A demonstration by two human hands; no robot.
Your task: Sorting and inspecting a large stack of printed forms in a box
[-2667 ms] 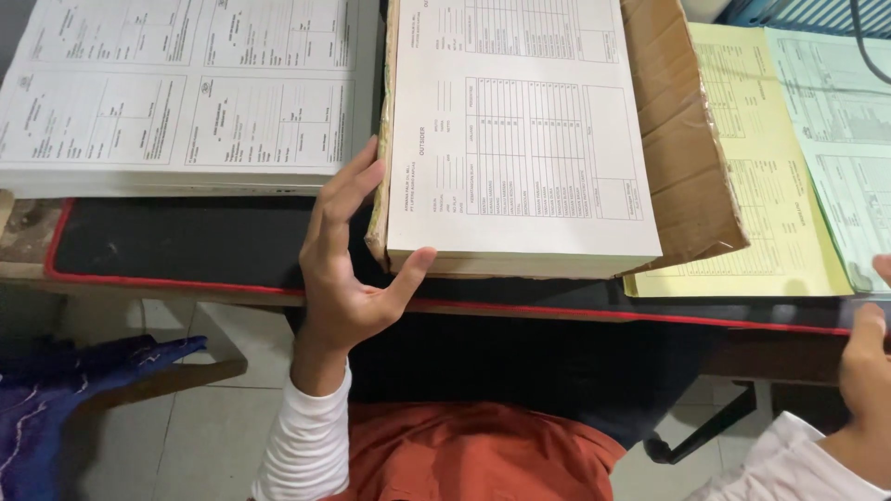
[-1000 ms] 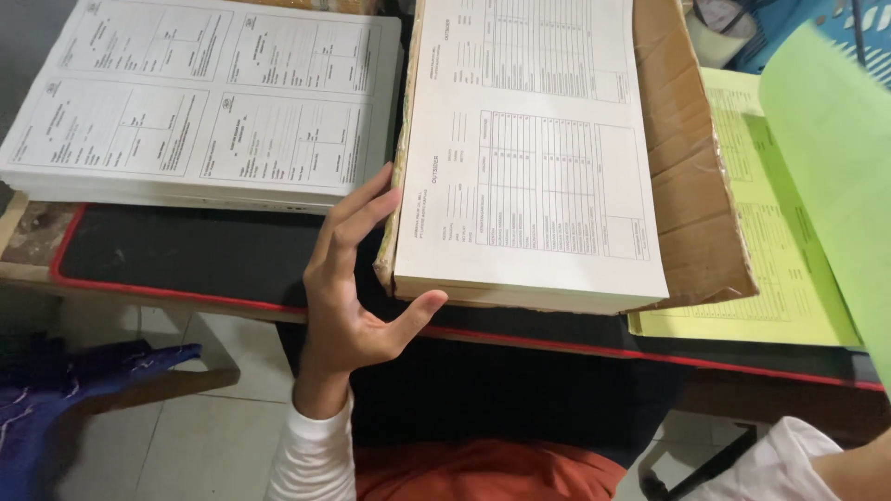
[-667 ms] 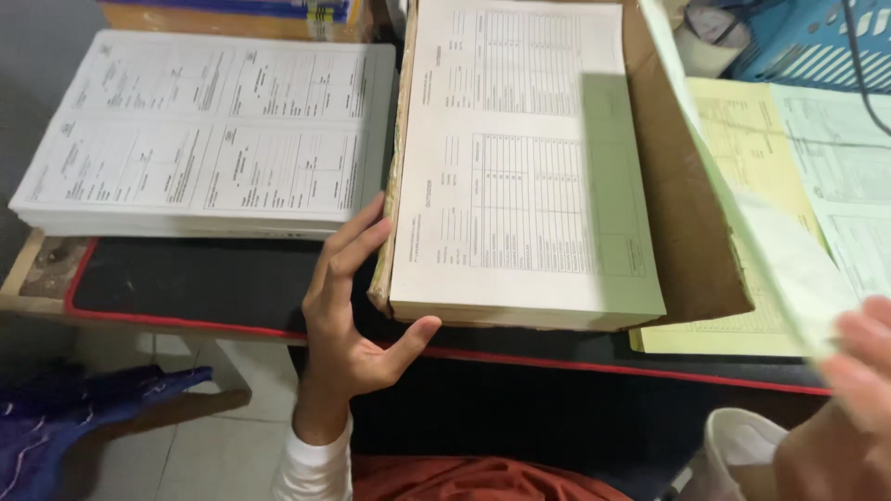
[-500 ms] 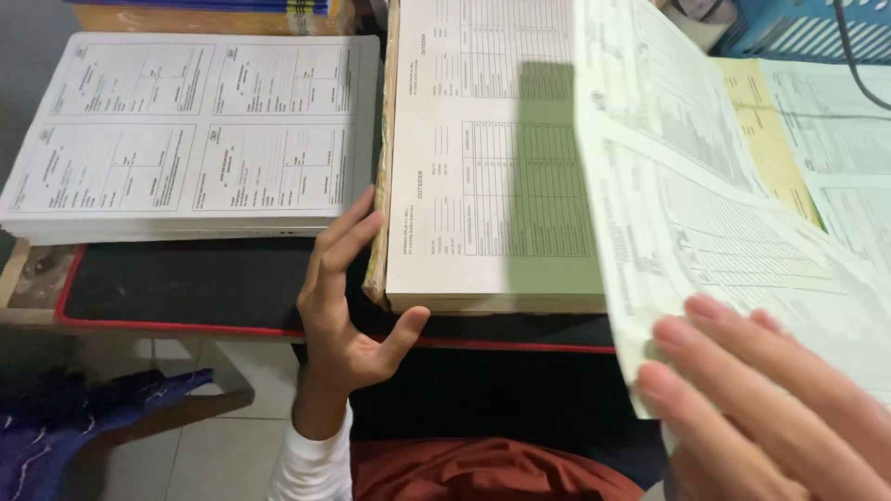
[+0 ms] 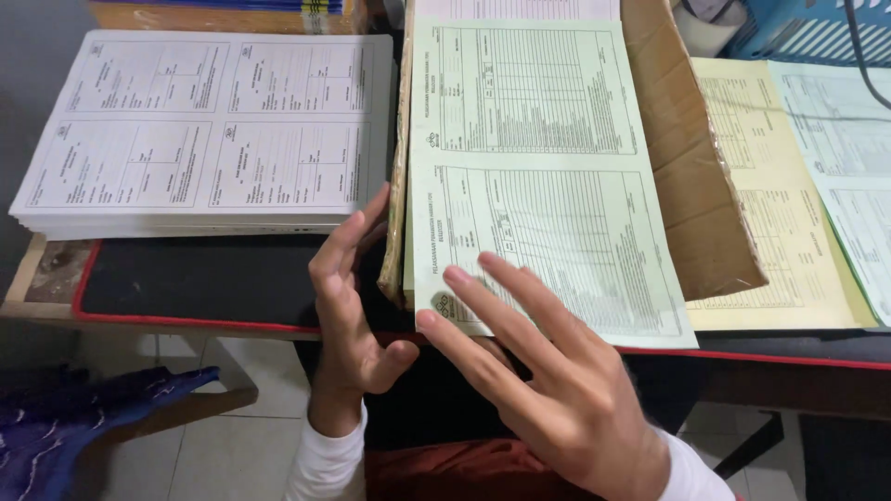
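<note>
With the open right hand [image 5: 548,390] flat on the green sheet [image 5: 548,186] atop the stack [image 5: 401,213], square its edges against the open left hand [image 5: 348,297] bracing the side.

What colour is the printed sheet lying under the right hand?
Pale green sheet with dark printed tables, under the right hand; seen in the head view.

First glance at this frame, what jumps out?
The right hand with spread fingers, low centre, resting on the pale green printed form sheet that tops the thick middle paper stack. Next, the left hand held edge-on against that stack's left side, beside the stack of white printed forms at upper left. To the right lie a torn brown cardboard sheet and yellow printed forms.
</note>
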